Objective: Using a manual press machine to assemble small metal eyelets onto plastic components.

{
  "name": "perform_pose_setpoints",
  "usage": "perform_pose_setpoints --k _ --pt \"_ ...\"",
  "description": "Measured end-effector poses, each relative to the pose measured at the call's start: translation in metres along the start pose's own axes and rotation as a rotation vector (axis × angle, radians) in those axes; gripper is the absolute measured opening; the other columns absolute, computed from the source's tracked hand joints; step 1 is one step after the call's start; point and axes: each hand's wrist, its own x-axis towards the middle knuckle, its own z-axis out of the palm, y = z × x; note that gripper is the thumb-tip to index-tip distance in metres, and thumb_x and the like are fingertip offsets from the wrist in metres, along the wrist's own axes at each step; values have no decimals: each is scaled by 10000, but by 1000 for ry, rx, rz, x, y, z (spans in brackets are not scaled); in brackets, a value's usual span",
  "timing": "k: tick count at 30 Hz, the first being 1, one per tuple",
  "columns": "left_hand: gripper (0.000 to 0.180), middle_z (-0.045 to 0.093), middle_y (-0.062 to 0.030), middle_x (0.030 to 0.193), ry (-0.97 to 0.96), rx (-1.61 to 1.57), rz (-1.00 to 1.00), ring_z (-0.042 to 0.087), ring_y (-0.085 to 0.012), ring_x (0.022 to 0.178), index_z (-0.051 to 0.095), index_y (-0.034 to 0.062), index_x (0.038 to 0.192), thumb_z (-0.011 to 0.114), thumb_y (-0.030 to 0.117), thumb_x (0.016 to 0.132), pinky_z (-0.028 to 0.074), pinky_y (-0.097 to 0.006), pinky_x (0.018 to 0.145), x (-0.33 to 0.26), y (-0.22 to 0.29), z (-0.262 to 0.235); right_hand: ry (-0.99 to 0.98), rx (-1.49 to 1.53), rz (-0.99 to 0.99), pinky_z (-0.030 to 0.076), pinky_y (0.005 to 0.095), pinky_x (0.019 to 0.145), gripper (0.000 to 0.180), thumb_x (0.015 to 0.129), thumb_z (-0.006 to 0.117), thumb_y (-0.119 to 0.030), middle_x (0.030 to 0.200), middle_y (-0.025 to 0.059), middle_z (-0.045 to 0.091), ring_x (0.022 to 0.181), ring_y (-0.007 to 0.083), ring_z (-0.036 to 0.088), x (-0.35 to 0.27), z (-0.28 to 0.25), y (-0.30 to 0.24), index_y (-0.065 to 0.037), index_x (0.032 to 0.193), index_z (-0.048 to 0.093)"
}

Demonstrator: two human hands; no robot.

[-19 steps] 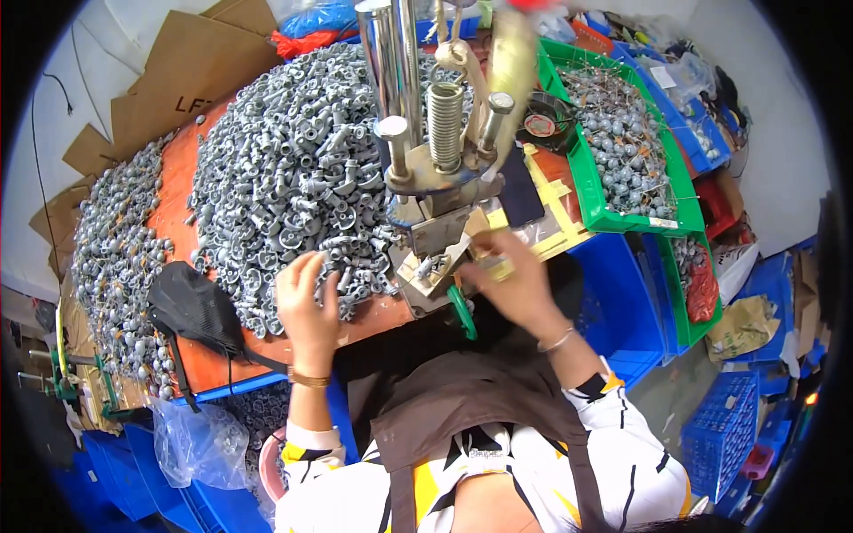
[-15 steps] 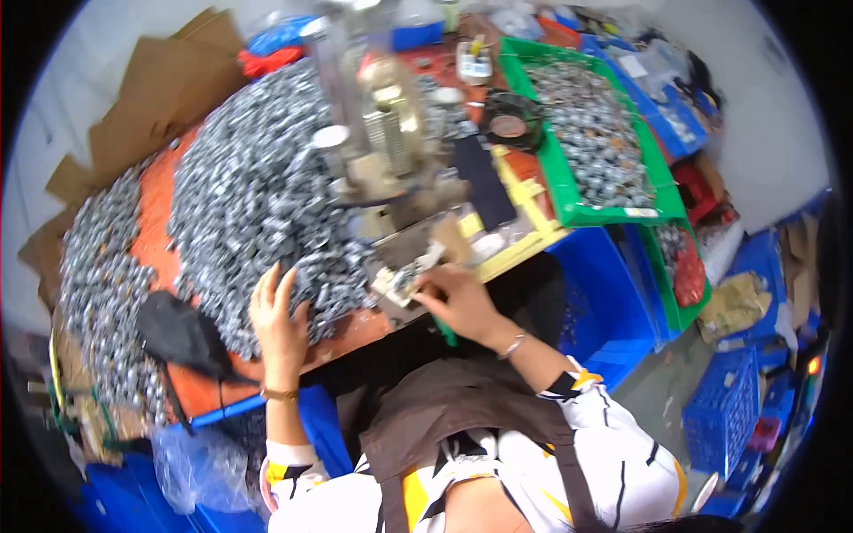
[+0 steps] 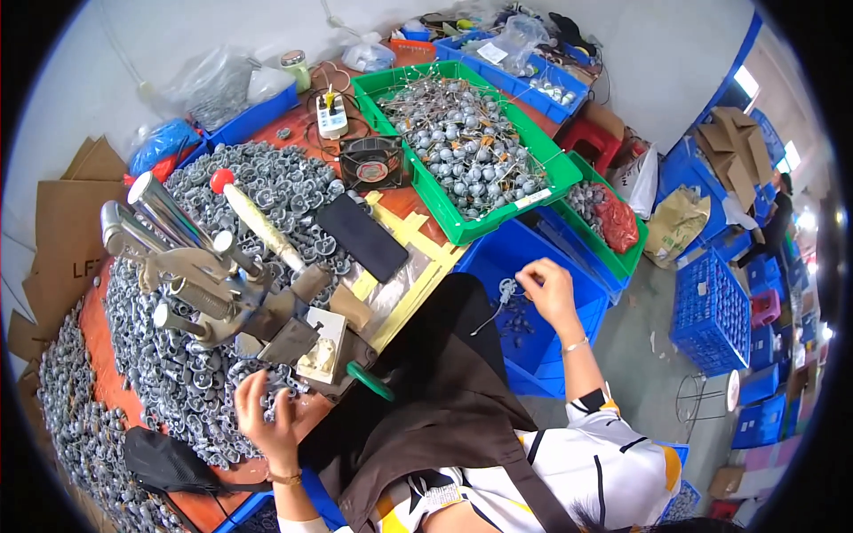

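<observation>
At the front of the bench my left hand (image 3: 270, 428) hovers beside a heap of grey cup-shaped parts (image 3: 169, 373), its fingers apart and empty. My right hand (image 3: 553, 291) is over a blue bin (image 3: 533, 360), thumb and fingers drawn together. At its fingertips is a small pale grey part with a thin stem (image 3: 506, 289); whether it is firmly gripped is hard to see. Between my hands stands a metal hand press (image 3: 213, 298) with a red-knobbed lever. On its base is a small cream-coloured fixture (image 3: 320, 357).
Green trays (image 3: 462, 233) hold round grey parts on stems and a red bag. Nearby are a phone (image 3: 362, 236), a small fan (image 3: 371, 163) and a power strip (image 3: 331, 115). A black pouch (image 3: 169, 459) lies at the left. A blue crate (image 3: 711, 311) stands on the floor.
My view has swung to the right. My right hand has left the press fixture and moved right, over the blue bin, with the small part. My left hand stays raised by the heap.
</observation>
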Motion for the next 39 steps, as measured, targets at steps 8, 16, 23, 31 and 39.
perform_pose_setpoints --k 8,16,23,31,39 --pt "284 552 -154 859 38 185 217 510 -332 808 637 -18 952 779 116 746 423 -411 717 6 3 72 238 132 -268 503 297 633 124 829 703 -114 771 118 686 674 189 660 168 59 -26 -21 909 689" --pt "283 549 -139 839 -24 3 -104 495 -267 759 677 -23 882 817 151 708 395 -373 644 8 4 83 174 -502 -295 519 430 793 193 780 731 -259 886 133 666 894 312 641 244 95 -4 -68 798 707" --pt "350 499 -161 912 -86 81 34 497 -314 838 627 -11 971 805 151 718 420 -380 716 3 8 68 236 145 -402 509 325 703 165 876 653 -183 810 72 690 766 156 641 271 54 3 -52 785 696" --pt "272 633 -123 1058 112 196 -1 573 -299 1020 652 38 1058 698 30 791 443 -390 903 8 -4 7 206 774 -282 349 186 528 205 957 605 -224 707 -57 527 581 29 430 276 -20 -92 -50 1036 681" --pt "361 650 -67 960 117 677 3 559 -259 917 643 59 1003 757 311 772 393 -396 823 54 -38 -2 -246 483 -264 313 163 481 141 965 523 -135 717 -26 558 554 10 430 145 3 -134 -70 1079 574"
